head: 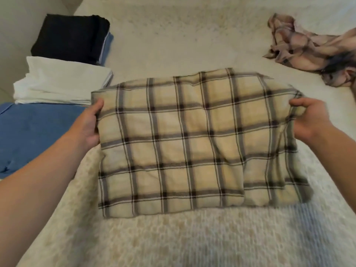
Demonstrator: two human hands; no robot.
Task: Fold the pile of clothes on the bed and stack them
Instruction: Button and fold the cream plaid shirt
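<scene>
A beige plaid shirt [185,143], folded into a rough rectangle, lies in the middle of the bed [173,45]. My left hand [90,126] grips its left edge near the far corner, thumb on top. My right hand [310,120] pinches the bunched right edge. The far part of the shirt is lifted slightly off the bed. A crumpled pinkish plaid garment [300,47] lies unfolded at the far right.
Along the left side sit folded items: a black piece on top of a blue one [71,37], a white stack [61,81], and a blue garment [32,133] nearest me. A textured cream blanket [173,237] covers the near part of the bed.
</scene>
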